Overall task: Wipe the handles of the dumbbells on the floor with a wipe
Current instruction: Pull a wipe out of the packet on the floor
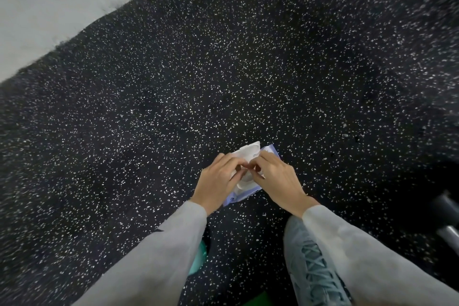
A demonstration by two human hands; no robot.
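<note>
Both hands sit right over the wipe pack (244, 194) on the speckled floor (223, 69). The left hand (216, 182) steadies it, probably so it doesn't lift, while the right hand (275, 179) has its fingers (257, 160) pinching a white wipe (249, 150) out. The dumbbells (447, 216) wait at the right edge, handles apparently not touched yet.

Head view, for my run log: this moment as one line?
hands: left, right both on wipe | pack under hands | dumbbells: handles not yet wiped
</note>
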